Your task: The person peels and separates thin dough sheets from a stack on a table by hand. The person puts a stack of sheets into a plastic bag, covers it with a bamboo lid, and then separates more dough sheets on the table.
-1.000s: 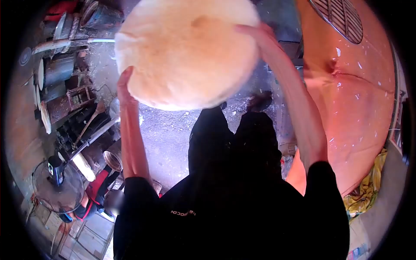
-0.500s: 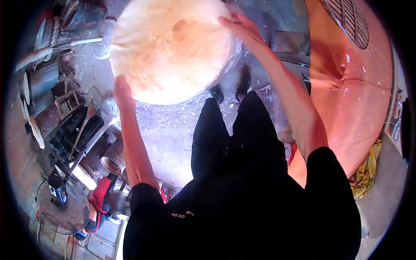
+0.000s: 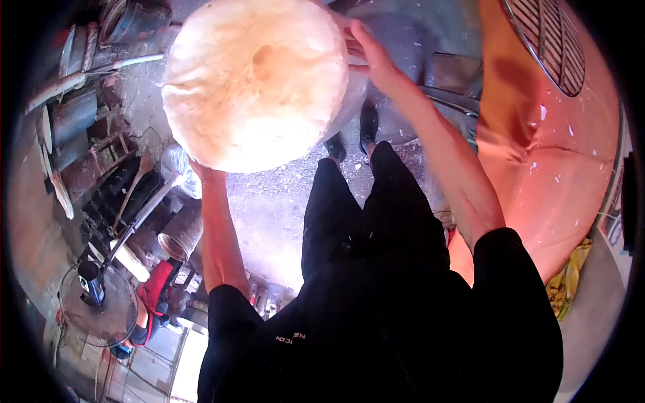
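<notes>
A large, round, pale disc (image 3: pixel 252 87) like flat bread or dough, with a browned spot, is held up at the upper left, brightly lit. My left hand (image 3: pixel 207 172) is at its lower left edge, its fingers hidden beneath the disc. Beside the right edge is my right hand (image 3: pixel 373 59), with its fingers spread; whether they touch the disc is unclear. Something pale and blurred shows below the disc's right side.
An orange-covered surface (image 3: pixel 564 181) with a metal grate (image 3: pixel 547 40) lies on the right. At the left are a standing fan (image 3: pixel 99 305), a metal pot (image 3: pixel 180 235), a long pole (image 3: pixel 144 211) and clutter. Another person's red clothing (image 3: pixel 156 285) shows at lower left. A yellow cloth (image 3: pixel 568 282) is at right.
The disc has shifted left and looks smaller. My right hand's fingers, which were at its upper right edge, are now spread beside it. My left thumb has passed out of sight beneath the disc.
</notes>
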{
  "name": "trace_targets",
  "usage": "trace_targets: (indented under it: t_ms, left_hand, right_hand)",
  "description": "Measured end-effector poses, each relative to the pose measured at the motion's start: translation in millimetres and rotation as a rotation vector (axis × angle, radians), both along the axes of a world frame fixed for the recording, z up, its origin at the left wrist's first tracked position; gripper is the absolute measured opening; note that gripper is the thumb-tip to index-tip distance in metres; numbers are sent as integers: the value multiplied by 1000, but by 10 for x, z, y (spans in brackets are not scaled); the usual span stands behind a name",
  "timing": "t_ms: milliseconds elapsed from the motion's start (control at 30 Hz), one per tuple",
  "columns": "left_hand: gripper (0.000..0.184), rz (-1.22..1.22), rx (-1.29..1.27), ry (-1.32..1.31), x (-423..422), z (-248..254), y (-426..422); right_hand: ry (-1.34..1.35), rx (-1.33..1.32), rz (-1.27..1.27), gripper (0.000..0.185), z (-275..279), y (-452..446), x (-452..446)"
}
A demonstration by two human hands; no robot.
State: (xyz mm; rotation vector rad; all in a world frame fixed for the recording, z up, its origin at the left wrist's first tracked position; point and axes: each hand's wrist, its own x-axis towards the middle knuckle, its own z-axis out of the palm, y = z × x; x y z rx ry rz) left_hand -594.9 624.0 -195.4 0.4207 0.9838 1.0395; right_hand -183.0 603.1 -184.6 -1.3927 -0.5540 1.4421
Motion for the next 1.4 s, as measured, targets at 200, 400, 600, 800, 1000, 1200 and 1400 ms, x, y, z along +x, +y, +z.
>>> trace_targets:
  t_ms: [200, 400, 600, 800, 1000, 1200, 1400]
  left_hand:
    - [45, 264, 69, 1019, -147, -255, -614]
    - [22, 195, -562, 412, 59, -404, -930]
    - [14, 100, -402, 437, 221, -224, -1138]
    - [11, 216, -265, 384, 193, 168, -1219]
    - [13, -58, -15, 605, 109, -120, -1393]
    - [21, -56, -199, 625, 967, -778, -1759]
    - [56, -12, -496, 768, 1389, -206, -1458]
  right_hand:
    - [-771, -380, -80, 65, -344, -476, -51]
    - [-260, -491, 99, 34, -653, -795, -416]
    - [-31, -395, 270, 19, -49, -1072, -270]
    - [-135, -556, 20, 22, -369, -1041, -547]
    - [-695, -650, 362, 45, -993, -1152, -605]
    - [-60, -578, 125, 41, -399, -1435, -1111]
    - [-286, -681, 341, 52, -211, -1308, -1207]
